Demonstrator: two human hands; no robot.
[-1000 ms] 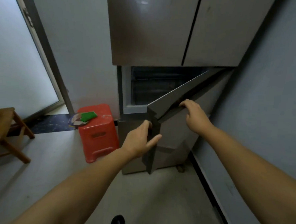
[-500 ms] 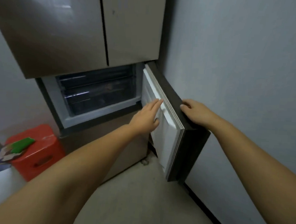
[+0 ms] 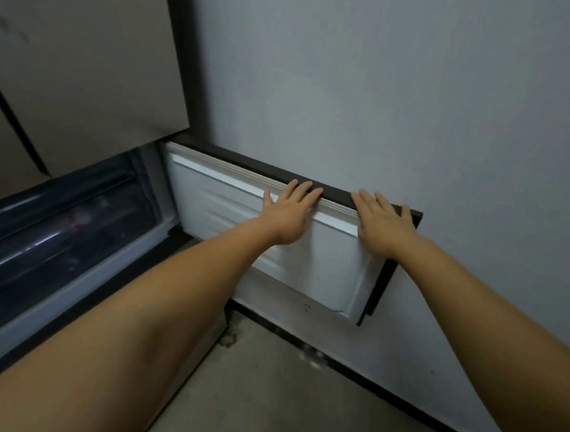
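The lower fridge door (image 3: 324, 265) stands wide open, swung back against the grey wall, its white inner liner facing me. My left hand (image 3: 289, 212) lies flat on the liner with straight fingers reaching over the door's dark top edge. My right hand (image 3: 382, 220) rests flat beside it, nearer the door's free end, fingers spread over the same edge. The open freezer compartment (image 3: 59, 235) shows dark transparent drawers at the left.
The closed upper fridge doors (image 3: 86, 53) hang above the compartment. The grey wall (image 3: 401, 89) runs close on the right with a dark skirting (image 3: 399, 394) along the beige floor (image 3: 266, 398).
The door has swung from partly open to fully back against the wall. My left hand moved from the door's edge onto the inner liner, and my view turned right.
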